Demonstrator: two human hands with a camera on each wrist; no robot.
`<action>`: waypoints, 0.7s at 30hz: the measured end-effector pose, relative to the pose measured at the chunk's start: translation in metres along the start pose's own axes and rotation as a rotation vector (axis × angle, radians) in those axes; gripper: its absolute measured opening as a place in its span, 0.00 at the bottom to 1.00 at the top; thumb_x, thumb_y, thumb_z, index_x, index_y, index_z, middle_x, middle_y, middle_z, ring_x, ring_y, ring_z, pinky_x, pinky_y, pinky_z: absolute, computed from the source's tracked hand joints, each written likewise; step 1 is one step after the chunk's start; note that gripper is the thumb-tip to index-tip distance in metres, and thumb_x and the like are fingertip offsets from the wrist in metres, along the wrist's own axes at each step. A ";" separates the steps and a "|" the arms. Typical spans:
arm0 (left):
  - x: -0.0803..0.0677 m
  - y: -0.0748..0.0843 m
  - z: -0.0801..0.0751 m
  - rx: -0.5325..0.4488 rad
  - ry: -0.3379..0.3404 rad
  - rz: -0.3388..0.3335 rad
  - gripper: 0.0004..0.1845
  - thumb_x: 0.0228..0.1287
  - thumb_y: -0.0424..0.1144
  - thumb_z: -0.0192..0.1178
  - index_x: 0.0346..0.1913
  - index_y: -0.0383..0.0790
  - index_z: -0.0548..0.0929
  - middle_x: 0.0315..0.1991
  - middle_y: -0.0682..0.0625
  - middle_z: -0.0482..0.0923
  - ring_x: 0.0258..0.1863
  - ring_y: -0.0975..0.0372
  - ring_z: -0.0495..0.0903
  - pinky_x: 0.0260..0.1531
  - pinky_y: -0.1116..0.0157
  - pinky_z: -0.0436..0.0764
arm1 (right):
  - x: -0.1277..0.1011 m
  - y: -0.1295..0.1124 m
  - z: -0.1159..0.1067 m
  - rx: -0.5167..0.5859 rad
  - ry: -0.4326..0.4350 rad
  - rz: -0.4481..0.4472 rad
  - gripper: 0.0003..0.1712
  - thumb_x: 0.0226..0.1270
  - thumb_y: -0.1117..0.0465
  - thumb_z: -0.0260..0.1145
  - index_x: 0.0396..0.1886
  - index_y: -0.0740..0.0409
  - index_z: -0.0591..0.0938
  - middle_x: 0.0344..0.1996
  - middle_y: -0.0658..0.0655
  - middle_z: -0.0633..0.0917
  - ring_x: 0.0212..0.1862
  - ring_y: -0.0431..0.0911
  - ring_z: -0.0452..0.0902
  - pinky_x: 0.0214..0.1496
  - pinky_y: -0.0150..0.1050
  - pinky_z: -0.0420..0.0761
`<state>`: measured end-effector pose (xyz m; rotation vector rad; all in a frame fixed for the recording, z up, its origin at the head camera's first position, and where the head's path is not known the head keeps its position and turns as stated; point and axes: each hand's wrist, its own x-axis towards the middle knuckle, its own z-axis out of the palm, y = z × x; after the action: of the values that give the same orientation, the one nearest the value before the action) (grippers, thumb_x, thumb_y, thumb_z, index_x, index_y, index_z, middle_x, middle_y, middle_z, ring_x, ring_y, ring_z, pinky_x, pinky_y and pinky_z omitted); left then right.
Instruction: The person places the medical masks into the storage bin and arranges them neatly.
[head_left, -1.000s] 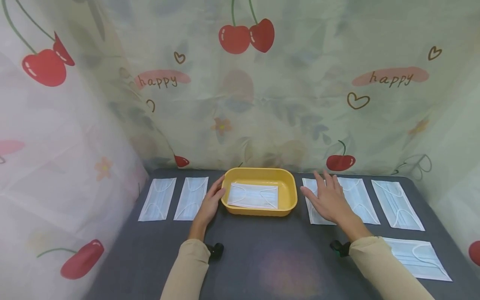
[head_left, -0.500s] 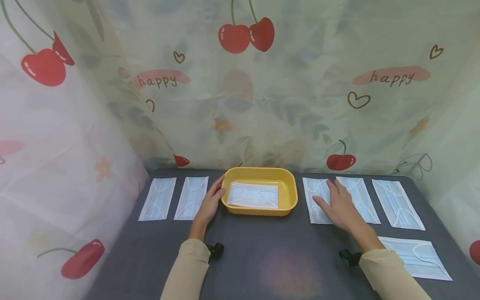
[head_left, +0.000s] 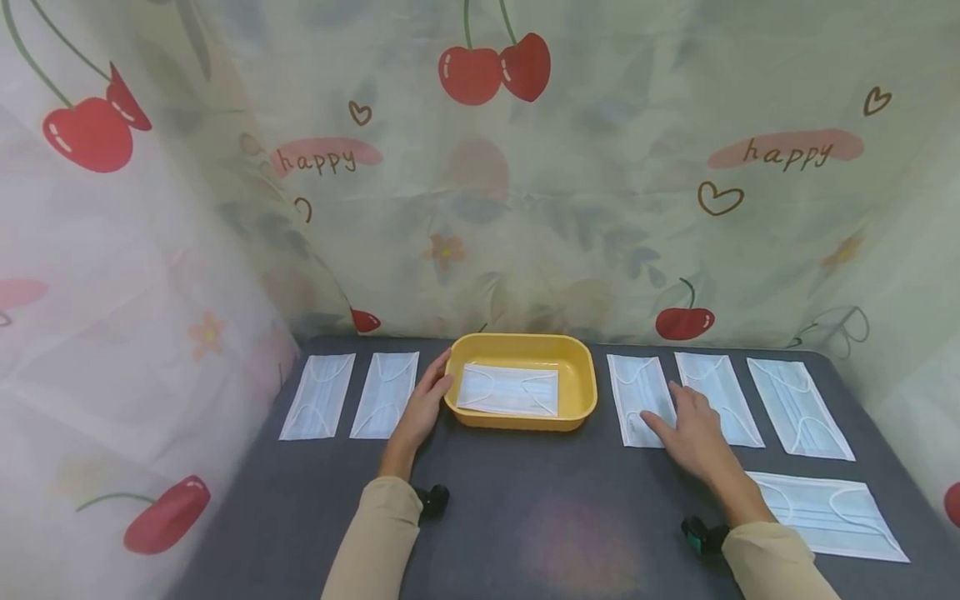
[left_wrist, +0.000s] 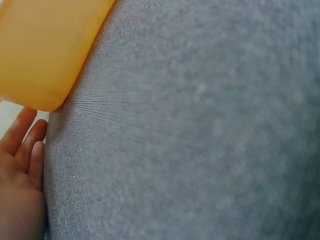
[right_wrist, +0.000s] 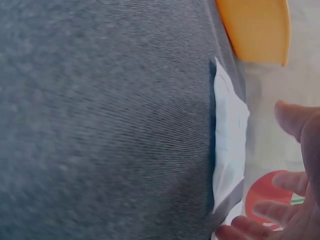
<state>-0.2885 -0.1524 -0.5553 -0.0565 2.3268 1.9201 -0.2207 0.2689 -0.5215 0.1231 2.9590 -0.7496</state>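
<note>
Backdrop: cherry-print curtain (head_left: pixel 525 192) (with "happy" lettering) behind a dark grey table (head_left: pixel 525 517).
Far left: two face masks (head_left: pixel 318 396) (head_left: pixel 386 394) flat, side by side.
Left hand (head_left: pixel 420 408): fingers straight and together, resting against the left end of the yellow tray (head_left: pixel 581 379), gripping nothing.
Tray: one folded mask (head_left: pixel 510 390) lying inside.
Right hand (head_left: pixel 693 429): fingers spread and relaxed, fingertips pressing the near end of the mask just right of the tray (head_left: pixel 637 392), nothing pinched.
Further right: two more masks (head_left: pixel 720 392) (head_left: pixel 798 408) in the row, another (head_left: pixel 832 515) nearer, beside the right sleeve (head_left: pixel 772 567).
</note>
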 end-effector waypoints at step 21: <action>-0.005 0.010 -0.003 0.011 -0.050 0.000 0.28 0.81 0.48 0.46 0.80 0.59 0.59 0.80 0.47 0.61 0.80 0.50 0.58 0.80 0.44 0.52 | -0.007 -0.002 0.010 0.007 0.040 0.083 0.46 0.63 0.54 0.73 0.72 0.74 0.64 0.65 0.81 0.66 0.65 0.76 0.63 0.65 0.70 0.69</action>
<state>-0.2846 -0.1537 -0.5442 -0.0069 2.3050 1.8858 -0.2134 0.2623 -0.5289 0.2631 2.9683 -0.7550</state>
